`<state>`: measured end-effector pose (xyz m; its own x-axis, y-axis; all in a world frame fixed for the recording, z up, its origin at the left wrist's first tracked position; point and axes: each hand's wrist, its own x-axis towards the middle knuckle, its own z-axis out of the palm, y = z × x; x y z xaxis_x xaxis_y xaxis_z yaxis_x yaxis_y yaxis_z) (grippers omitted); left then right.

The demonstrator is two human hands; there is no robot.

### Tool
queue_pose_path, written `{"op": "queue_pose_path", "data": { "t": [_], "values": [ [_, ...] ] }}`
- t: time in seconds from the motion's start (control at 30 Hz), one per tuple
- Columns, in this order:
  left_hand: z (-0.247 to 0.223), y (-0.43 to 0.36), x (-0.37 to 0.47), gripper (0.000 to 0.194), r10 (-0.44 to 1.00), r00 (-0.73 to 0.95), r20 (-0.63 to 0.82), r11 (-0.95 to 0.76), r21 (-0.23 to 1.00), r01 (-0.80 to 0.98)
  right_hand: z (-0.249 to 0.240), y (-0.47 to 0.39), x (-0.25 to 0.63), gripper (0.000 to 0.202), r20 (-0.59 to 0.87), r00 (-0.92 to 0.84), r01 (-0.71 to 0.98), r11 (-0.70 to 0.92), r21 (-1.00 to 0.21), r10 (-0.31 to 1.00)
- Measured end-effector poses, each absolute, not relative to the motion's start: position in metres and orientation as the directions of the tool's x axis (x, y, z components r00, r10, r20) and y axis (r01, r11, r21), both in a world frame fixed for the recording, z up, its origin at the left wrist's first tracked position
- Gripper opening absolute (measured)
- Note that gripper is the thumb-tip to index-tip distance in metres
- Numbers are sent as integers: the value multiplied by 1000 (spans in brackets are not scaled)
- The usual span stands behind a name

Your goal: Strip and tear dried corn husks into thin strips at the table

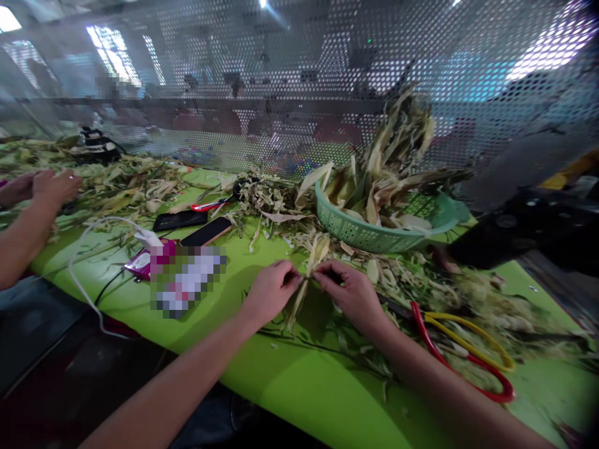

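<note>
A pale, dried corn husk strip (318, 249) stands upright between my two hands, just above the green table (187, 337). My left hand (274, 290) pinches it from the left with thumb and fingertips. From the right, my right hand (349, 290) is closed on the same husk, its fingertips close to those of the left. The lower end of the husk hangs frayed below the fingers. Scissors with red and yellow handles (468, 358) lie beside my right forearm, their blades partly among husk scraps.
A green basket (365, 234) of dried husks stands behind my right hand. Phones (206, 232), a pink packet (161, 252) and a white cable (77, 268) lie left. Another person's hands (51, 187) are at the far left. A perforated metal screen (281, 81) rises behind; a dark device (519, 224) juts in right.
</note>
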<state>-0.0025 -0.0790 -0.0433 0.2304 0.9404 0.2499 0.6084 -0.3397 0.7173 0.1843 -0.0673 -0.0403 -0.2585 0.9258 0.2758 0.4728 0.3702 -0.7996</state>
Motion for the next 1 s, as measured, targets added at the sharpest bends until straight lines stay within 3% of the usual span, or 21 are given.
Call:
{"op": "queue_pose_path", "data": {
  "t": [0.27, 0.5, 0.67, 0.73, 0.8, 0.9, 1.0],
  "values": [
    [-43, -80, -2, 12, 918, 268, 292, -395, 611, 686, -35, -66, 182, 15, 209, -347, 300, 319, -899, 914],
    [-43, -79, 0, 13, 862, 345, 372, -497, 478, 724, -38, -66, 178, 19, 141, -432, 305, 292, -907, 891],
    [-42, -76, -1, 14, 869, 335, 364, -480, 456, 749, -38, -69, 177, 18, 97, -419, 280, 231, -932, 903],
    [-41, -76, -3, 13, 886, 285, 365, -447, 514, 732, -39, -69, 177, 18, 78, -413, 277, 207, -938, 907],
    [-40, -77, -6, 10, 918, 214, 333, -390, 662, 641, -41, -69, 179, 19, 70, -389, 293, 195, -936, 919],
    [-38, -78, -10, 13, 973, 153, 174, -215, 923, 318, -42, -67, 180, 20, 71, -333, 338, 190, -922, 940],
    [-38, -77, -9, 20, 982, 183, 39, -37, 999, -14, -43, -66, 181, 21, 87, -300, 361, 198, -911, 950]
  ]
}}
